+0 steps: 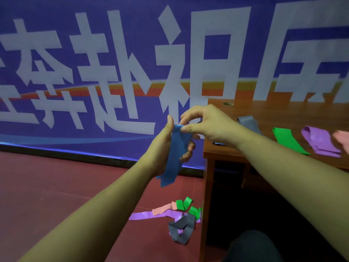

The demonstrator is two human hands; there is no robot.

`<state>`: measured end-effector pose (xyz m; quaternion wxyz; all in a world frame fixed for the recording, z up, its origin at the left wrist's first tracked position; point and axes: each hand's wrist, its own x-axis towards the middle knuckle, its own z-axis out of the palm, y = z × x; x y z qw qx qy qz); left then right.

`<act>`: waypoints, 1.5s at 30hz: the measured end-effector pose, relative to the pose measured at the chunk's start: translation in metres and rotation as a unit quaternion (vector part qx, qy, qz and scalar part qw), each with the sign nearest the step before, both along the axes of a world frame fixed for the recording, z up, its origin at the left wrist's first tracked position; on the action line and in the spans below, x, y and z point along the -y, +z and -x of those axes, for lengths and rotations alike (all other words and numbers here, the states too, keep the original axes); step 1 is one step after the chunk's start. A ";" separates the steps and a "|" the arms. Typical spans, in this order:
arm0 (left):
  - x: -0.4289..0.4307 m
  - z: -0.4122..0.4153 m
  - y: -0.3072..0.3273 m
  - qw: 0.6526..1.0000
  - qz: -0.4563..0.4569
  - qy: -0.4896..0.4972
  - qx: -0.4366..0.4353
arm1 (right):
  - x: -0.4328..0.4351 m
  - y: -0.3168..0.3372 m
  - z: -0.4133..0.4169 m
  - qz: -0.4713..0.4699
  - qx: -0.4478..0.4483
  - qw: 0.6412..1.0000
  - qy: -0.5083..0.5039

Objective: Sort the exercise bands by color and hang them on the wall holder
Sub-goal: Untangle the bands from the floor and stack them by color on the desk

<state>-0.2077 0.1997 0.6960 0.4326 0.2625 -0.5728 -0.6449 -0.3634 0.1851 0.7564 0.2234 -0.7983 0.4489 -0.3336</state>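
A blue exercise band point(174, 157) hangs in mid-air in front of me. My left hand point(166, 144) grips its middle from the left, fingers curled behind it. My right hand point(205, 123) pinches its top edge between thumb and fingers. On the wooden table point(222, 152) at right lie a grey band point(247, 122), a green band point(288, 140), a purple band point(321, 144) and the edge of a pink band point(342, 138). On the red floor below sits a tangle of green point(184, 204), pink point(164, 208), purple point(147, 215) and grey bands point(182, 230).
A large blue banner with white characters point(117, 69) covers the wall behind. The table's left edge and leg point(206, 195) stand close to my hands. A small dark object point(219, 143) lies on the table near its corner. My knee point(251, 246) shows at the bottom.
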 end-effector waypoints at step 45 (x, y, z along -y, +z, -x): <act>0.121 0.094 -0.044 0.835 0.303 0.157 0.432 | 0.199 -0.049 0.113 -0.012 -0.231 0.952 -0.201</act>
